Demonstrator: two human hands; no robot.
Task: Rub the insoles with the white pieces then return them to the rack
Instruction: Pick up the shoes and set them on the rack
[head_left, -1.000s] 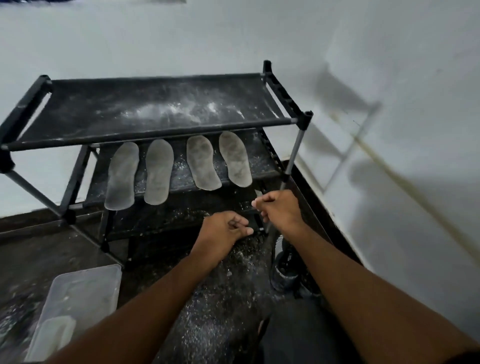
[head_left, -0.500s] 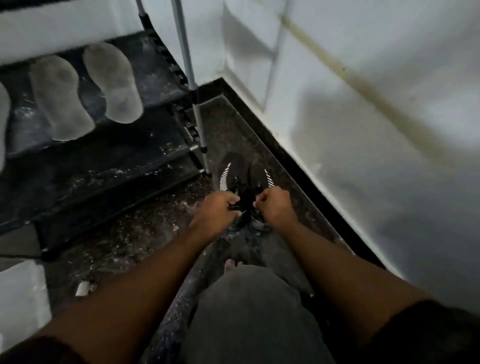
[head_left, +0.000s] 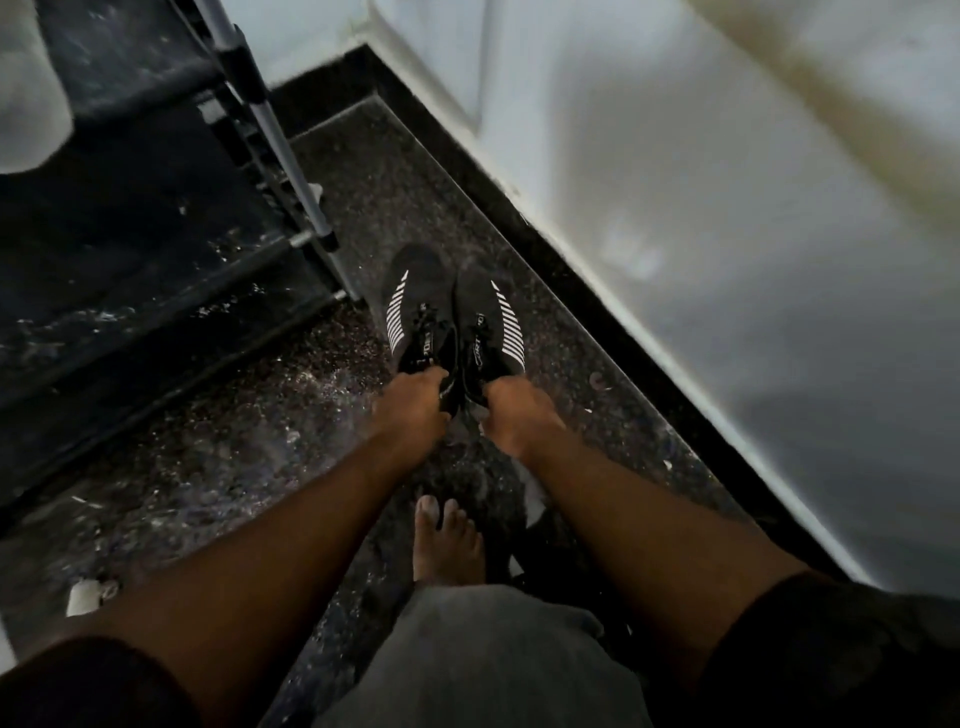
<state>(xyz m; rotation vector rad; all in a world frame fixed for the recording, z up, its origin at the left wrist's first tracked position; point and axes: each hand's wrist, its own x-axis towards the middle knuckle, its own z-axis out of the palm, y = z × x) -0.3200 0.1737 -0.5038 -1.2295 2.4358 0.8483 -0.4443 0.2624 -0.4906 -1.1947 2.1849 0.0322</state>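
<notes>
Left hand (head_left: 415, 402) and right hand (head_left: 514, 410), fingers curled, each grip a black striped knit trainer (head_left: 415, 306) on the speckled floor (head_left: 234, 441). Judged step: fetching shoes; next, extracting insoles.

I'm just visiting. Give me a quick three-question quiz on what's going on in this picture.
1. True or false: the pair of black shoes stands on the rack.
2. What does the left hand grip?
A. an insole
B. the left shoe's opening
C. the rack post
3. Fill in: the shoes' sides bear white ____.

Key
1. False: they stand on the floor, beside the rack.
2. B; the right hand grips the other shoe.
3. stripes
</notes>
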